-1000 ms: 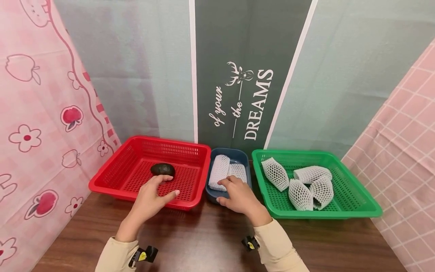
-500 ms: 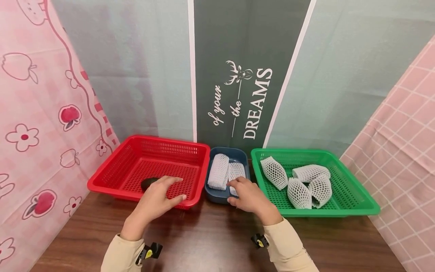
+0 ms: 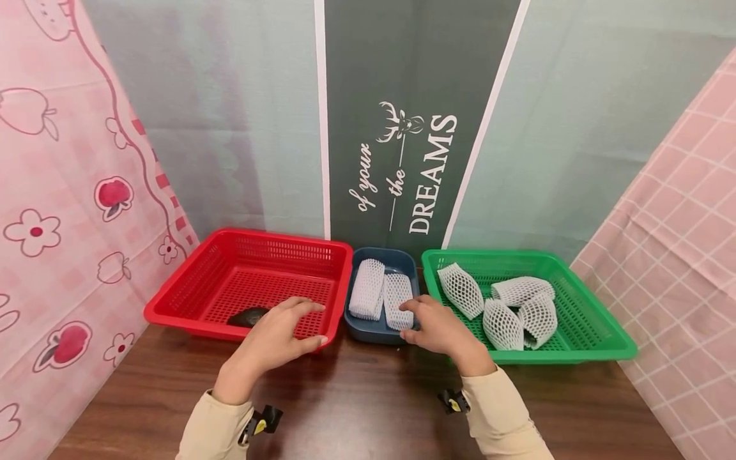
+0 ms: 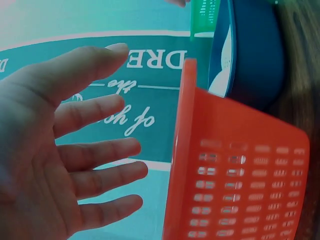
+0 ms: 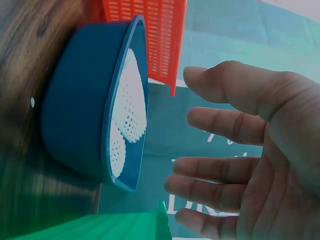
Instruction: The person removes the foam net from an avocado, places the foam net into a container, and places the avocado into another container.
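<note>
My left hand point(image 3: 276, 342) hangs over the near right part of the red basket point(image 3: 172, 310), fingers spread and holding nothing. Partly hidden behind it in the head view, a dark avocado point(image 3: 246, 317) lies on the basket floor. My right hand point(image 3: 439, 326) is above the near right corner of the blue bin point(image 3: 368, 335), its fingers apart and nothing between them. Two white foam net sleeves, a left one point(image 3: 368, 289) and a right one point(image 3: 398, 300), lie in that bin. In the right wrist view the palm point(image 5: 280, 180) faces the bin's rim.
At the right a green basket point(image 3: 598, 352) holds several white foam nets point(image 3: 503, 324), bulging as if filled. All three containers stand in a row on a brown wooden table point(image 3: 368, 409), against a printed cloth backdrop point(image 3: 379, 76). A pink cloth point(image 3: 46, 268) hangs on the left.
Both hands have drifted right, the right one from over the foam sleeves toward the bin's corner. The avocado has shifted left and nearer on the red basket's floor.
</note>
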Demonstrator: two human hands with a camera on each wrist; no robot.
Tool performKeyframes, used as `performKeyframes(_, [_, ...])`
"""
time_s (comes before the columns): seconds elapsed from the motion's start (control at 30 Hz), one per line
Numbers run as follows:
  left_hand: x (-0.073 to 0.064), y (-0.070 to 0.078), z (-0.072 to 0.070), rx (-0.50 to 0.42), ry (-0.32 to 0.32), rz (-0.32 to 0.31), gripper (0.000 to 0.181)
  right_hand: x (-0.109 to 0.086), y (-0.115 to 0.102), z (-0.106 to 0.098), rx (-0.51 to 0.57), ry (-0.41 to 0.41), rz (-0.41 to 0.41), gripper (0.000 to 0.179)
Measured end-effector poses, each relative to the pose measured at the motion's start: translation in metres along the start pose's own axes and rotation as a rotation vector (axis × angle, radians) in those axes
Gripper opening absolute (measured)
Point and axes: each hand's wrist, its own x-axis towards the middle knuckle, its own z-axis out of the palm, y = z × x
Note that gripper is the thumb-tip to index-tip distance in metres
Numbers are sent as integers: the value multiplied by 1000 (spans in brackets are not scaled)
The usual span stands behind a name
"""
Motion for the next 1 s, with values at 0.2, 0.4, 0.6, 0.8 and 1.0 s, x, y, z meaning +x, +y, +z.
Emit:
performKeyframes(0.2, [5,7,8,15,16,52,49,-5,10,-6,19,11,1,41])
performKeyframes(0.4, [8,13,18,41,20,99,48,-9,21,-11,35,12,11,43])
performKeyframes(0.6, [10,20,26,65,12,150,46,-15,33,-13,59,18,52,45])
performKeyframes(0.8, [12,26,33,76,44,233,42,-23,45,-16,68,24,75,45])
performKeyframes(1.0, [12,28,37,105,71,268,39,-27,57,-17,90,46,82,45])
